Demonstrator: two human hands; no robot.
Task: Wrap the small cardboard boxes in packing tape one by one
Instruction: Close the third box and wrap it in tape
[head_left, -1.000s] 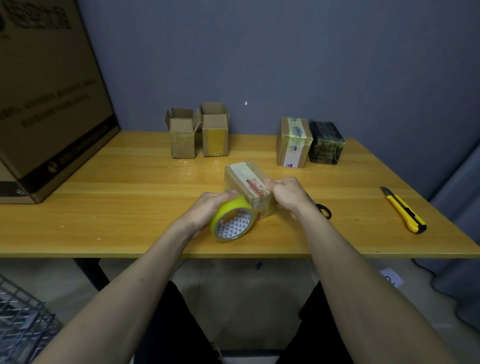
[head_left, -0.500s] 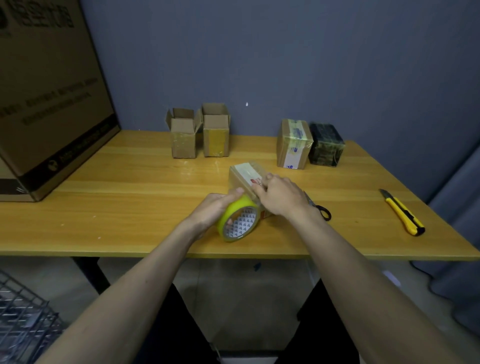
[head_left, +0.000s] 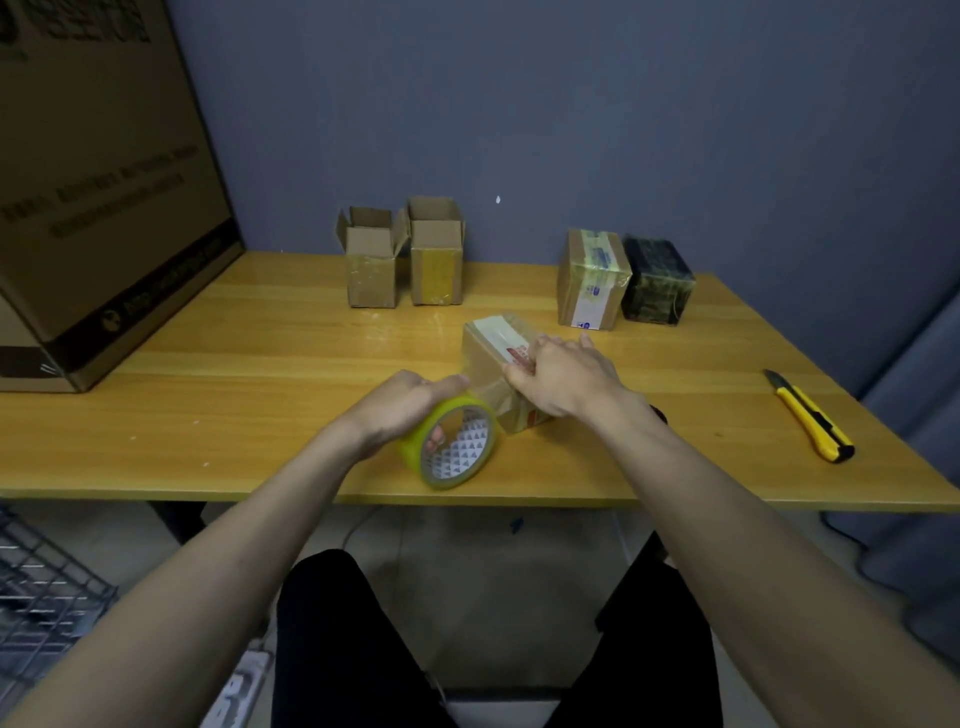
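Head view shows the box (head_left: 493, 358) lying on the surface (head_left: 234, 395), near the front edge and about in the middle. Its long side runs from near the person toward the back wall, leaning a bit to the left. The right hand (head_left: 566, 379) lies on top of it with fingers mostly flat, pressing down. The left hand (head_left: 410, 405) has its grip curled round the tape roll (head_left: 454, 441), which stands on edge just beside the box's near end, and a clear strip seems to run from roll to box. I think this box is partly wrapped. At the back, a taped box (head_left: 592, 280) and a dark box (head_left: 657, 280) look done. Two open boxes (head_left: 405, 260) still wait, flaps up. A yellow knife (head_left: 810, 415) lies well apart on the right, and a big carton (head_left: 93, 182) sits on the left.
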